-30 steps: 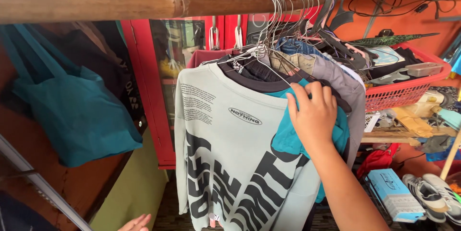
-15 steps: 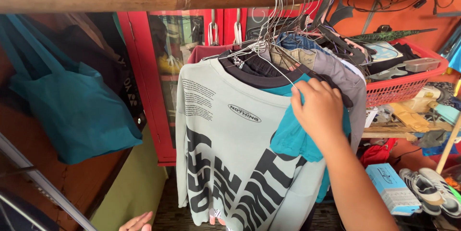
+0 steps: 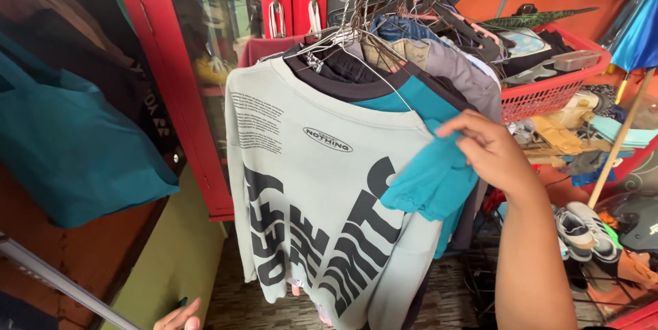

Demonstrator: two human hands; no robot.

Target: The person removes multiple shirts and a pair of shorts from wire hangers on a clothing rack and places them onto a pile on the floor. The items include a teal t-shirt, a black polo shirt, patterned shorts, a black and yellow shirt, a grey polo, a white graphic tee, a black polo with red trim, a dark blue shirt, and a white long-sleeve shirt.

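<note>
My right hand pinches the sleeve of a teal shirt and lifts it out sideways from a row of hanging clothes. In front of that shirt hangs a pale grey-green sweatshirt with big black lettering. Both hang on wire hangers bunched under a rail at the top edge. Only the fingertips of my left hand show at the bottom edge, apart and holding nothing.
A red glass-door cabinet stands behind the clothes. A teal bag hangs at the left. A red plastic basket full of items sits at the right, above sneakers and clutter on the floor.
The view has tilted down, so the wooden rail has left the frame. My right hand moved right and down, pulling the teal sleeve outward from the row.
</note>
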